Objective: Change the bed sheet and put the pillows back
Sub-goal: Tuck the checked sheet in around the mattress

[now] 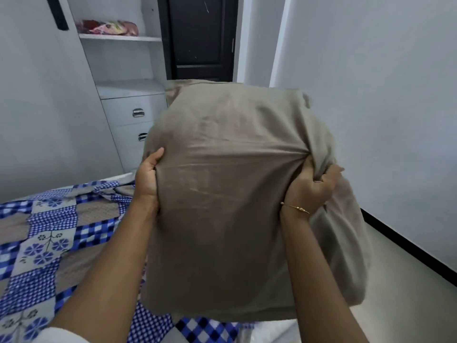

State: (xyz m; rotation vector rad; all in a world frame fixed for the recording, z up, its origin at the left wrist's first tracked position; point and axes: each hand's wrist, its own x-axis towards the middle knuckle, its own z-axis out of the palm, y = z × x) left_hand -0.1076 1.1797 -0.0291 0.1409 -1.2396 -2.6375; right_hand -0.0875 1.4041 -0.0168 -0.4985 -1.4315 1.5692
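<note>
I hold a large pillow in a plain beige-olive case point(222, 194) up in front of me, over the bed's near edge. My left hand point(148, 179) grips its left side, thumb on the front and fingers hidden behind. My right hand point(311, 186) pinches a bunch of the case's fabric on the right side, which pulls creases across the front. Below and to the left, a blue, white and grey patchwork sheet point(49, 238) with flower squares lies on the bed, rumpled near its far edge.
A white cupboard with open shelves and drawers point(133, 120) stands behind the bed. A folded red-patterned cloth point(108, 27) lies on an upper shelf. A dark door point(200, 38) is straight ahead. White wall and pale floor point(395, 280) lie to the right.
</note>
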